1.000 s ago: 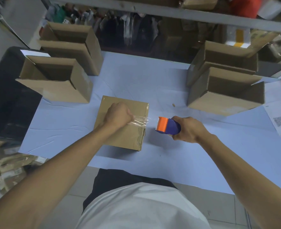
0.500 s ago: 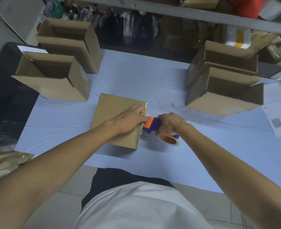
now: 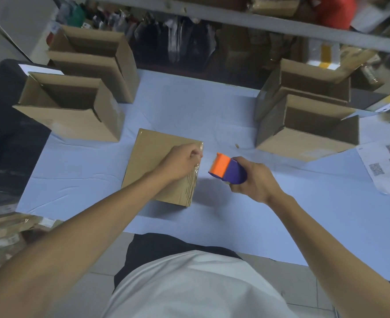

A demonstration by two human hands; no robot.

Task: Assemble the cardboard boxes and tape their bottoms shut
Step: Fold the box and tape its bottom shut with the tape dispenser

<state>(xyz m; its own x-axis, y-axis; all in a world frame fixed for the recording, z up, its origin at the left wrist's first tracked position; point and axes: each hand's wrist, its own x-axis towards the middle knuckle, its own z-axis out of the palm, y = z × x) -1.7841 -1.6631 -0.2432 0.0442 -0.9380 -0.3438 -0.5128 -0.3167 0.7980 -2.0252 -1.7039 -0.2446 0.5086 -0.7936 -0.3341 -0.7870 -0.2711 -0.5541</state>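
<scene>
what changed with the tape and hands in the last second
The right hand brought the tape dispenser against the box's right edge, then drew it away; no tape strand spans the gap now. The left hand stayed on the box. The open boxes stayed put.

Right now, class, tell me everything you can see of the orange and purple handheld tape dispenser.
The orange and purple handheld tape dispenser looks like plastic: an orange front section and a purple body behind it. The right hand grips it around the purple part, holding it above the pale blue table cover, orange end pointing towards the closed cardboard box, with a gap between them. Its roll is mostly hidden.
</scene>
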